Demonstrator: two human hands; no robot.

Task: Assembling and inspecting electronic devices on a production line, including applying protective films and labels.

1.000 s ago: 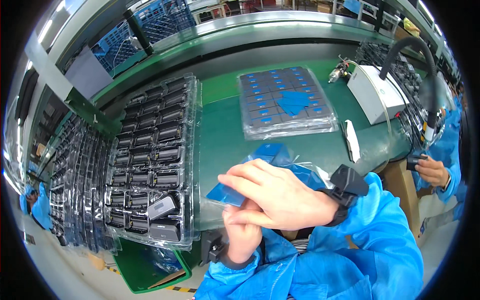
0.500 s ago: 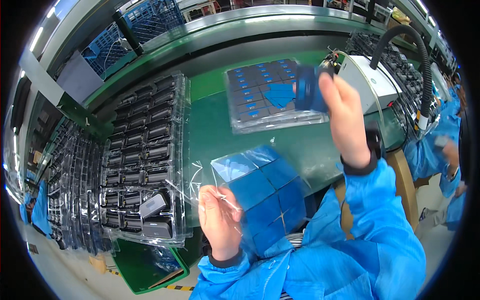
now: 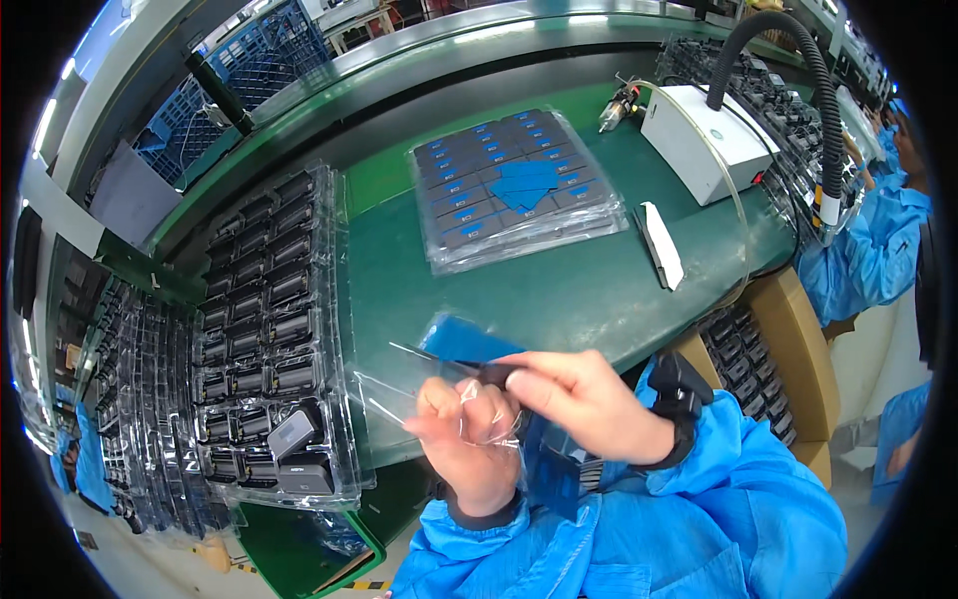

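Low in front of me, my left hand (image 3: pixel 469 429) is closed with curled fingers on a clear plastic sheet (image 3: pixel 384 397) that carries blue square panels (image 3: pixel 464 337). The sheet is tilted, and both hands cover much of it. From the right, my right hand (image 3: pixel 589 404) meets the left fingers and pinches a thin dark flat piece (image 3: pixel 491 372). That piece shows almost edge-on, so its face cannot be made out. Farther off lies a clear tray (image 3: pixel 449 262) of dark rectangular panels with blue marks; loose blue pieces (image 3: pixel 526 183) rest on top.
Clear trays of black housings (image 3: pixel 261 309) stand at the left, with two small grey devices (image 3: pixel 294 431) on them. A white strip (image 3: pixel 661 245) and a white box (image 3: pixel 704 140) with a black hose are right. A cardboard box (image 3: pixel 798 349) stands near my right arm; a co-worker (image 3: pixel 848 255) is beyond.
My right hand has come down and left from over the far tray to my left hand, bringing the dark piece. The plastic sheet has tilted. The white strip now shows.
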